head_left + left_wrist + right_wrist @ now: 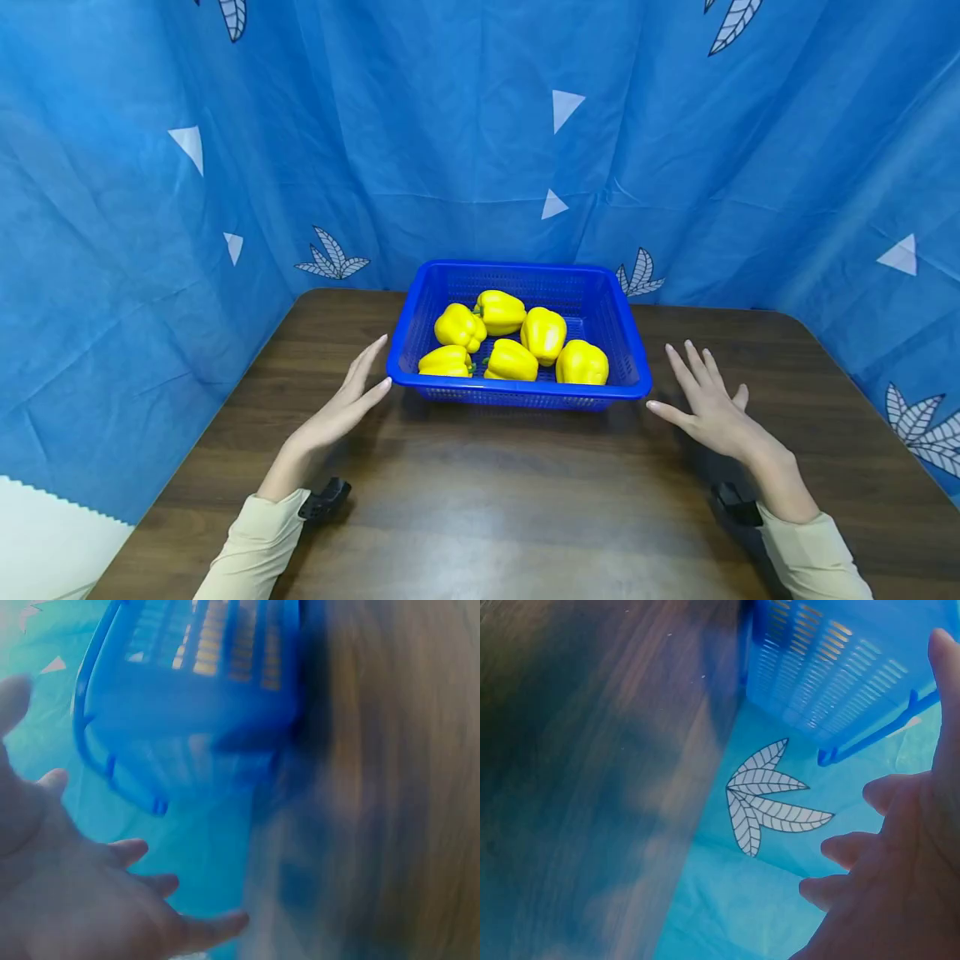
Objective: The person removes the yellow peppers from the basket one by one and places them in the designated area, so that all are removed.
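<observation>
A blue plastic basket (517, 392) with slotted walls stands toward the back of the table, and several yellow bell peppers (511, 360) lie inside it. Beside its left front corner is my left hand (337, 417), fingers extended, with the fingertips close to the rim. My right hand (712, 412) hovers off the right front corner, fingers spread and straight, holding nothing. In the left wrist view the basket's end wall (195, 697) rises past the left hand's fingers. The right wrist view shows the slotted basket side (832, 667) beyond the right hand's fingertips.
The brown wooden table (480, 500) carries the basket. A blue curtain (465, 150) with leaf and triangle prints hangs behind the table and along both sides. Dark wrist cameras (325, 498) sit under the cuffs. A white patch (52, 542) shows at the lower left.
</observation>
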### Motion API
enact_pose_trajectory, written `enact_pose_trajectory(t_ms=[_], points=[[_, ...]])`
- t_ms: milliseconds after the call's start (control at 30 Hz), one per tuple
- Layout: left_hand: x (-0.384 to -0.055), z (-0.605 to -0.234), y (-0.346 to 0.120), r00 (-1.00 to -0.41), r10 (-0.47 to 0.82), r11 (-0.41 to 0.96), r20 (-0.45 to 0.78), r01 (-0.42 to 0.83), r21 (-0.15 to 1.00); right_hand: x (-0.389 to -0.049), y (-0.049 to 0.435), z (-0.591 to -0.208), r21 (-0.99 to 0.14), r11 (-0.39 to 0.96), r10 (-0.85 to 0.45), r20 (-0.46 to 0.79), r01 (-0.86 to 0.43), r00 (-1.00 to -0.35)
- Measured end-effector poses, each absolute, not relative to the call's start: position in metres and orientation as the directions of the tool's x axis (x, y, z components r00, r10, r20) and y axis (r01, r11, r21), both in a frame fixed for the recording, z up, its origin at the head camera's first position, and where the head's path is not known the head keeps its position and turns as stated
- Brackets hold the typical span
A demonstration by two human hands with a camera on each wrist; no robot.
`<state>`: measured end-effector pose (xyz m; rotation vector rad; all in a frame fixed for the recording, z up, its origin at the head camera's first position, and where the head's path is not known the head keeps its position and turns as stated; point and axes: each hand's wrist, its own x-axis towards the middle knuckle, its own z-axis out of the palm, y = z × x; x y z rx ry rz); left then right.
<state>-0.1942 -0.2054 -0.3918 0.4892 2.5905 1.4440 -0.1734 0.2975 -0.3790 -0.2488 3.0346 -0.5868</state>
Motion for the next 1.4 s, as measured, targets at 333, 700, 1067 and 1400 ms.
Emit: enact_pose_trajectory(t_ms=[333, 700, 1067, 1400], points=[[-0.197, -0.404, -0.179, -0.920, 0.385, 0.144, 0.072, 0.137, 0.980, -0.175, 0.293, -0.376, -0.382, 0.894, -0.196, 0.134, -0.233, -0.971], [-0.195, -0.413, -0.163, -0.955, 0.269, -0.027, 0.125, 0.123, 0.992, -0.178, 0.286, -0.377, -0.328, 0.868, -0.269, 0.319, -0.372, -0.909], [-0.193, -0.419, -0.153, -0.976, 0.182, -0.071, 0.120, 0.109, 0.992, -0.185, 0.263, -0.372, -0.330, 0.854, -0.270, 0.379, -0.402, -0.885], [-0.193, -0.416, -0.152, -0.978, 0.161, -0.079, 0.134, 0.122, 0.989, -0.200, 0.247, -0.359, -0.309, 0.836, -0.337, 0.362, -0.453, -0.869]])
